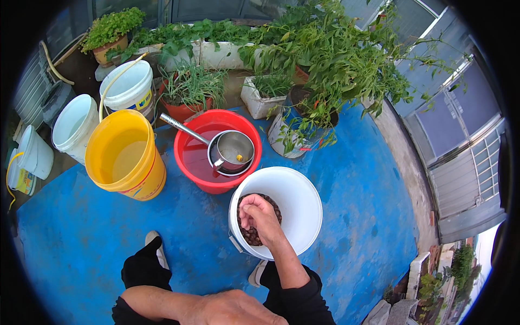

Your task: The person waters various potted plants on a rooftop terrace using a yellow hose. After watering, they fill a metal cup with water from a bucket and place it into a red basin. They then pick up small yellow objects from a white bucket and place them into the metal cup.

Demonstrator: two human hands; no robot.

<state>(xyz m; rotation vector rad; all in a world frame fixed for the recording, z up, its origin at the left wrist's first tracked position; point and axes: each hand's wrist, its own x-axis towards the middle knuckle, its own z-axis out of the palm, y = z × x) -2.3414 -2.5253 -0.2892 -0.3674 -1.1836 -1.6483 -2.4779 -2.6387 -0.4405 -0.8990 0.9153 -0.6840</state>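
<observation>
A white plastic bucket [302, 207] stands before me, with many small brown rounded things, perhaps chestnuts [252, 236], at its bottom. My right hand [260, 215] is over the bucket's opening, fingers curled; whether anything is inside them is hidden. At the bottom edge of the picture my left hand [233, 306] lies across my body, back of the hand up, its fingers out of sight. Just beyond the bucket is a red plastic basin [252, 129] of water. In the basin rests a long-handled metal dipper [185, 129] with a smaller metal cup [233, 146], which has a small yellow piece in it.
Left of the basin stands a yellow bucket [152, 170] with liquid inside. Behind it are white buckets [77, 122] and a hose [118, 77]. Potted plants [193, 87] and a pepper plant [325, 53] line the back. The floor [195, 227] is blue; my feet flank the near side.
</observation>
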